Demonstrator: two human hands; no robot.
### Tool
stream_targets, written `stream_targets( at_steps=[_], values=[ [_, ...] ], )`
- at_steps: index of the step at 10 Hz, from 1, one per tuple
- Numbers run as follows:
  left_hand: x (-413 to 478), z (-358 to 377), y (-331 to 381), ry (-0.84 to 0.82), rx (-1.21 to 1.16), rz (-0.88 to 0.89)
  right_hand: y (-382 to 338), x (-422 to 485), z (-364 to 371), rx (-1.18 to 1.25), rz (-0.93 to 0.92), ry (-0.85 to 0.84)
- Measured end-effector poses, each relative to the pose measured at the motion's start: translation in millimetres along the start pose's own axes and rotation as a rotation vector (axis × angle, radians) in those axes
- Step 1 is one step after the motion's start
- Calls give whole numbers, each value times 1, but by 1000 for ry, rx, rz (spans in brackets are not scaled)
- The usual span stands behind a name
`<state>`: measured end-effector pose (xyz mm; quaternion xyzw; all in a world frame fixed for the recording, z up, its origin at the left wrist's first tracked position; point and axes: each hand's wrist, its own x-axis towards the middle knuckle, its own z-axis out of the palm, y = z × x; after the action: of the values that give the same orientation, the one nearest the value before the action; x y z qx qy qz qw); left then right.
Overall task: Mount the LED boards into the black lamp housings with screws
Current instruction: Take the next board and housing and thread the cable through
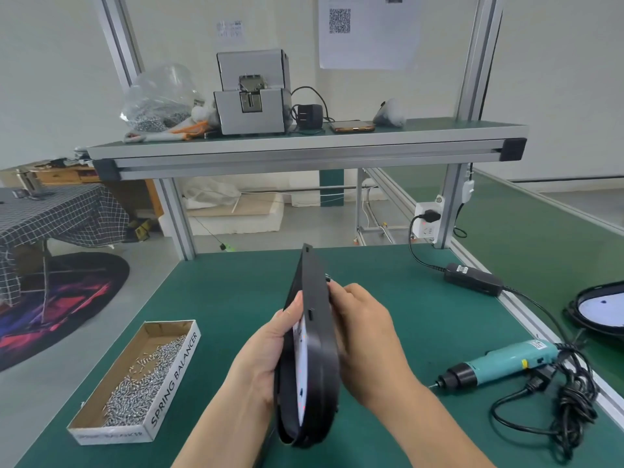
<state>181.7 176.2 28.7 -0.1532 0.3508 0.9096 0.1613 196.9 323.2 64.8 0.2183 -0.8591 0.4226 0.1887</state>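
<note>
Green bench mat [236, 298] under an alu-frame shelf, screw feeder [251, 92] up top. Head cam, the only view I've got: the black lamp housing [317, 359] is held on edge above the mat, centre-front, w/ the white LED board [301, 352] showing inside its L face. L hand [266, 359] grips the near rim, thumb curled over the front. R hand [364, 339] wraps the back side, fingers curled on it. Box of screws [135, 383] lies to the L, electric screwdriver [496, 366] to the R, neither touched. A 2nd housing [597, 309] sits at the far R edge. My read: board is in & getting checked; can't tell if any screw is driven. Next move needs the housing laid flat, board up, then a hand freed for screw & driver.
</note>
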Motion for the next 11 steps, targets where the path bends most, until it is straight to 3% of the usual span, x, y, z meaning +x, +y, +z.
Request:
stream_targets(
  at_steps=[2, 3, 4, 5, 6, 7, 9, 11],
  values=[
    [-5, 14, -2, -7, 234, 185, -14, -2, 5, 609, 433, -38],
    [-3, 14, 6, 37, 259, 258, 8, 1, 6, 937, 509, -187],
    [-2, 15, 16, 34, 255, 312, 25, 9, 2, 884, 428, -178],
    [-4, 17, 26, 45, 434, 449, 38, 19, -11, 1082, 511, -174],
    [-2, 20, 34, 84, 820, 645, 40, 28, -25, 1180, 546, -300],
    [2, 22, 35, 84, 1003, 759, 39, 33, -26, 1062, 487, -303],
    [8, 27, 20, 45, 959, 857, 40, 35, -11, 944, 481, -30],
    [7, 25, 20, 132, 1018, 924, 50, 29, 1, 938, 377, -31]
  ],
)
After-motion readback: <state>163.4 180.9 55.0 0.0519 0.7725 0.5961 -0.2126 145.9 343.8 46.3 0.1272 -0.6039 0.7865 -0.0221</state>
